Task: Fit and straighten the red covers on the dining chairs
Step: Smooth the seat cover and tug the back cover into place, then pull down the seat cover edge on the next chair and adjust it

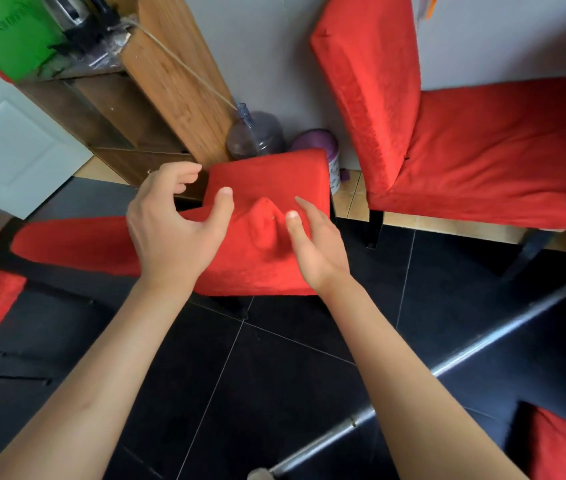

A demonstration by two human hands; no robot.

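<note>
Cover on the chair back is bunched into a ridge between left hand and right hand; it is touched by loosely spread fingers, not gripped.

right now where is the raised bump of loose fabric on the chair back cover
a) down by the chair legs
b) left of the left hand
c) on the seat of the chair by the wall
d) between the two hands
d: the bump of bunched fabric stands up between the left hand and the right hand on the red cover of the near chair's back.
</note>
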